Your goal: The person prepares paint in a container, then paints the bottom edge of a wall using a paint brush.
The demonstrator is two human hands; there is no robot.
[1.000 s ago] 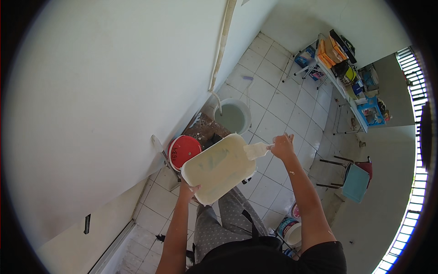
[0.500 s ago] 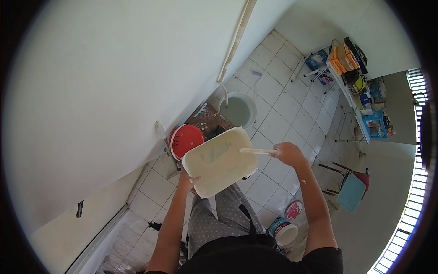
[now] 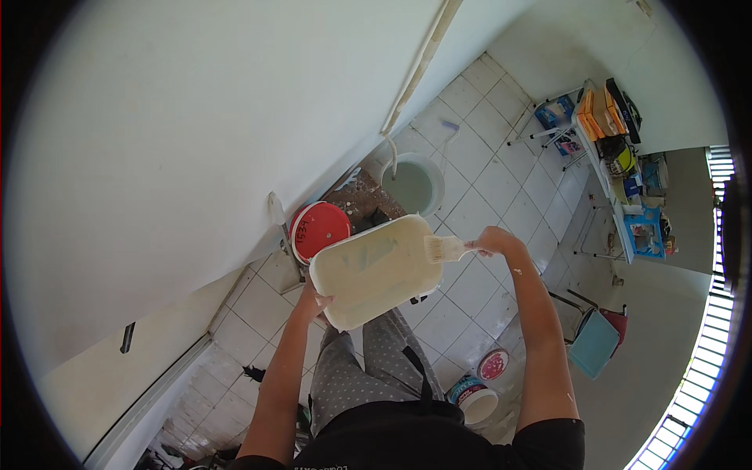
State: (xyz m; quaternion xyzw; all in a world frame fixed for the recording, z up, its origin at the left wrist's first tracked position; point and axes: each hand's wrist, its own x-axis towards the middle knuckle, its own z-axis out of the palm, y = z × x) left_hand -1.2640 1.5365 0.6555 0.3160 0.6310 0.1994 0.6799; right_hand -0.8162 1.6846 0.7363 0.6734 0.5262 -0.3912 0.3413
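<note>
Evidently my left grip [image 3: 314,302] was clamped on the pale tray [image 3: 376,304] at its lower-left edge, holding it up before the grey trousers [image 3: 380,368]; my right grip [image 3: 498,241] pinched the brush [image 3: 448,249] by its handle. I judged the tray stiff, light, probably slick where coated, best held by its rim.

A bare-walled, tiled room looks given over to painting or plastering work. A coated tray [image 3: 376,270], a broad brush [image 3: 448,249], a red-lidded bucket [image 3: 319,233] and smudged floor tiles [image 3: 468,160] show it, beside a barred opening [image 3: 699,352].
</note>
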